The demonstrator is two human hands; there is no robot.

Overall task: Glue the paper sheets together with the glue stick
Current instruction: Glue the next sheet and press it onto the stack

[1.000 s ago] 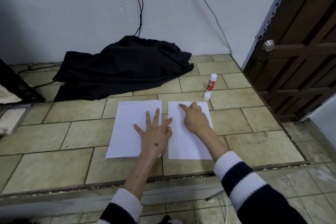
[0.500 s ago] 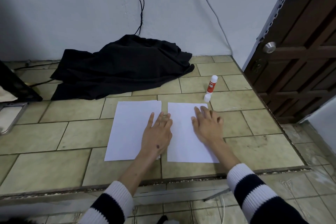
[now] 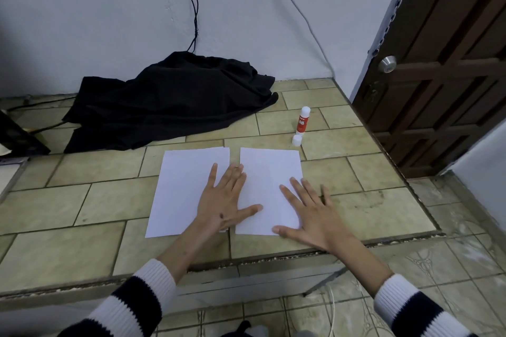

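Two white paper sheets lie side by side on the tiled counter (image 3: 82, 200) with a narrow gap between them. My left hand (image 3: 227, 200) rests flat across the gap, palm on the left sheet (image 3: 183, 186), thumb on the right sheet (image 3: 268, 172). My right hand (image 3: 312, 213) lies flat, fingers spread, over the right sheet's lower right corner and the tile beside it. A red and white glue stick (image 3: 302, 121) stands upright behind the right sheet, its white cap (image 3: 296, 140) off and standing just in front of it. Both hands hold nothing.
A crumpled black cloth (image 3: 169, 98) covers the back of the counter, with black cables running up the wall. A brown wooden door (image 3: 443, 63) with a metal knob stands at the right. The counter's front edge (image 3: 246, 260) lies just below my wrists. A dark object (image 3: 16, 134) sits at far left.
My right hand slid from the right sheet's upper part down to its lower right corner and spread flat. My left hand stayed over the gap, thumb now out on the right sheet.
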